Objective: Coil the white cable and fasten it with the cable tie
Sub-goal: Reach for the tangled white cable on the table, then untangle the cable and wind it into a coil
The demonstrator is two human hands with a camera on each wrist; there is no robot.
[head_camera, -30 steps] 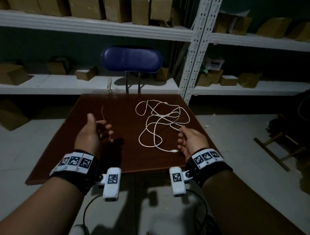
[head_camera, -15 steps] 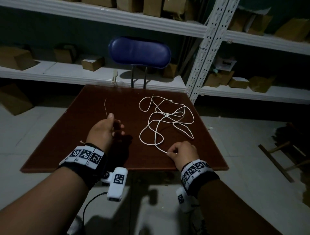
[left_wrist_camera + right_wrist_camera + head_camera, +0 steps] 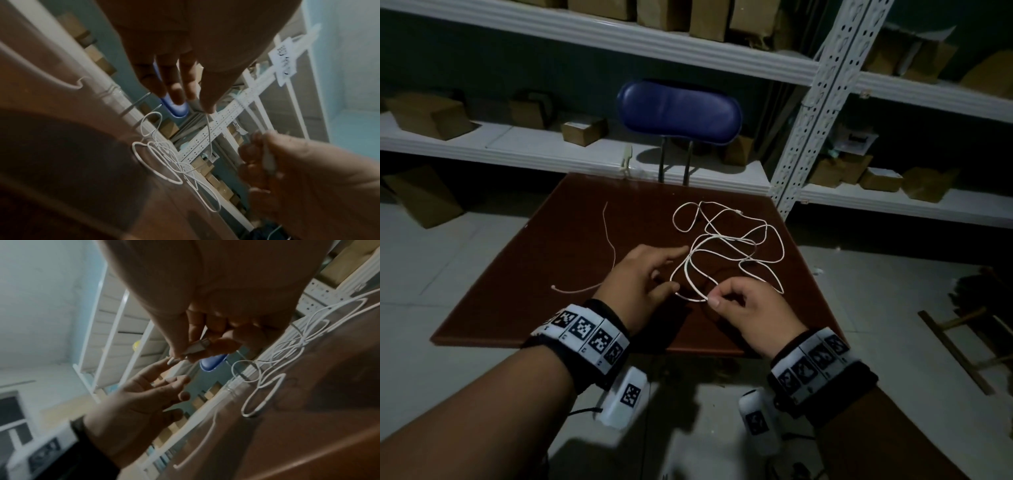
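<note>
White cable point(image 3: 726, 246) plug: right hand point(image 3: 753, 308) pinches, plug seen only in right-wrist view | left hand point(image 3: 640, 281) fingers point(image 3: 176, 91) relaxed

Dim throughout, colours muted and grainy. Head view: light falls from above, dark shadow on the table point(image 3: 524, 274) beneath and just beyond both hands; shelving bows toward the edges. Both wrist views soft with motion blur, the near palm in each out of focus
</note>
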